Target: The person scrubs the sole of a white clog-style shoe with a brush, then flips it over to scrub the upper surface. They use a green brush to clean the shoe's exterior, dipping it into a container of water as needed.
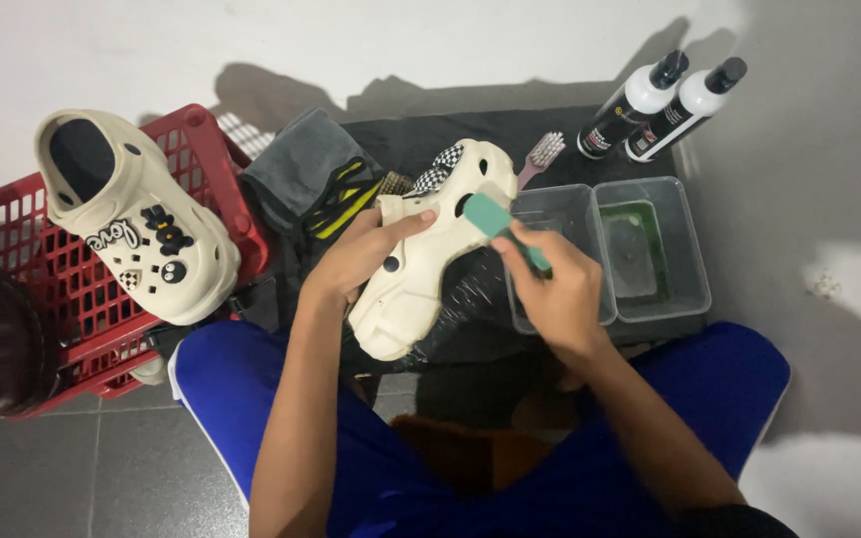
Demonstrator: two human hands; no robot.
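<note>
Head view: cream clog (pixel 421 269) lying diagonally, lower-left to upper-right, left hand (pixel 356 254) gripping it, right hand (pixel 555 289) gripping green brush (pixel 505 227).

Your single head-worn camera is looking steeply down from above your lap, close in; it is facing the black mat-covered low table (pixel 550 125) against the white wall (pixel 351 40).

Red basket (pixel 213 139) w/ 2nd clog (pixel 132 214), two bottles (pixel 662 105)
</note>
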